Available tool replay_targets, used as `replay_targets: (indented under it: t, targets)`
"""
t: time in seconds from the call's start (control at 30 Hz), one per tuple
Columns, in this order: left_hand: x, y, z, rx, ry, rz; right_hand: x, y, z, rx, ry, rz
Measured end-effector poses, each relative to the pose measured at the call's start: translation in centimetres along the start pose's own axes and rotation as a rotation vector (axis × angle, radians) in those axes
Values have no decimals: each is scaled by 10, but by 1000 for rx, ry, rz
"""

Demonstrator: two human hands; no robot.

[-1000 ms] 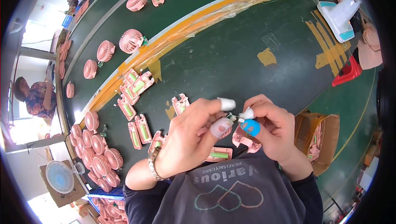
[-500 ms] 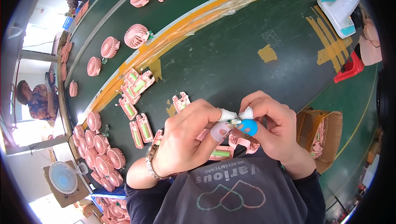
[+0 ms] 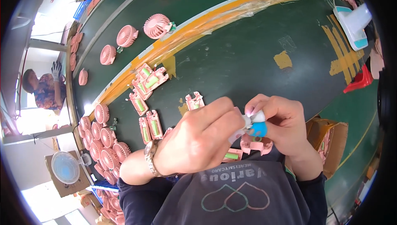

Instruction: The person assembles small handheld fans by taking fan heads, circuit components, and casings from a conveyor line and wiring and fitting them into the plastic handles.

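Observation:
My left hand [image 3: 206, 136], with a metal watch [image 3: 149, 158] on its wrist, is closed, fingertips pressed together in a pinch. My right hand [image 3: 285, 127] is closed too, its fingertips meeting those of the left. White and blue finger covers show on the fingers. Between the fingertips is a small part, mostly hidden; half a second ago it looked whitish and green. Just below the hands lies a pink shell piece [image 3: 257, 145], and beside it another pink housing with a green battery [image 3: 233, 156]. An upright pink housing [image 3: 194, 100] stands beyond my left hand.
Pink housings with green batteries [image 3: 152, 123] lie to the left. Pink round fan heads [image 3: 109, 157] are piled at far left; more sit beyond the taped ridge [image 3: 198, 32]. A cardboard box [image 3: 336, 148], a red object [image 3: 359, 80] and a white-teal device [image 3: 351, 26] are at right. Other people work at far left.
The view has shifted, so the table things sit farther right. My left hand has turned over the small part, hiding it more. A person at far left has raised a gloved hand.

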State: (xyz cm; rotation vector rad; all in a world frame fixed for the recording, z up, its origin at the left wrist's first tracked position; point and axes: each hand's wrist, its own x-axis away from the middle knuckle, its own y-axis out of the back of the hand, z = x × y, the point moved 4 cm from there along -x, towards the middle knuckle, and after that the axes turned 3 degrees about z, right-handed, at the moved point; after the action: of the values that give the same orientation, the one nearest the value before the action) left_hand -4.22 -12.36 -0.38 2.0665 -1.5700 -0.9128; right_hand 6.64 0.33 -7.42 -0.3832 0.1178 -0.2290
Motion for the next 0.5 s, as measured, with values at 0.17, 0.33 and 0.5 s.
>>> replay_targets:
  t: [0.17, 0.33, 0.5]
  targets:
    - [-29, 20, 19, 25, -47, -3, -38, 12, 11, -117, -220, -12]
    - [-87, 51, 113, 285, 214, 25, -109, 54, 15, 324, 111, -230]
    - [-79, 115, 250, -539, 449, 27, -217, 72, 31, 607, 448, -339]
